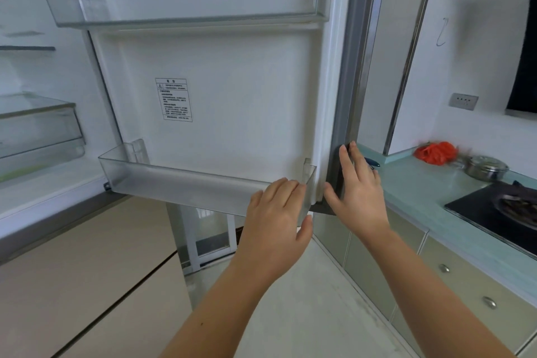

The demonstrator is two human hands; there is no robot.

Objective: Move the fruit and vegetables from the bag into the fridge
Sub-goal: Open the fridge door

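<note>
Left hand [276, 212]: fingers close together and almost straight, laid flat on the front of the lower door bin [180, 183] at its right end, thumb spread out under the bin's corner; it grips nothing.
Right hand [359, 192]: just right of the left hand, fingers straight and pointing up along the dark outer edge of the fridge door [232, 96], thumb spread towards the door's inner face; wide, holding nothing.
Fridge door: open, its white inner face turned to the person, long axis upright; both hands are at its lower right corner.
Door bins: clear plastic; the lower one runs leftward from the left hand, and the upper door bin [189, 0] lies high above both hands, parallel to it.
Fridge [37, 131]: its inside is well left of the left hand, with clear drawers one above the other.
Bag [435, 152]: orange-red, crumpled into a low heap on the worktop [421, 192], well to the right of the right hand and beyond it, by the wall; wider than tall, long axis running left to right; which way its mouth points cannot be told, nor what is in it.
Steel pot [486, 167]: lidded, just right of the bag.
Hob [494, 209]: black, set in the worktop, far right of the right hand.
</note>
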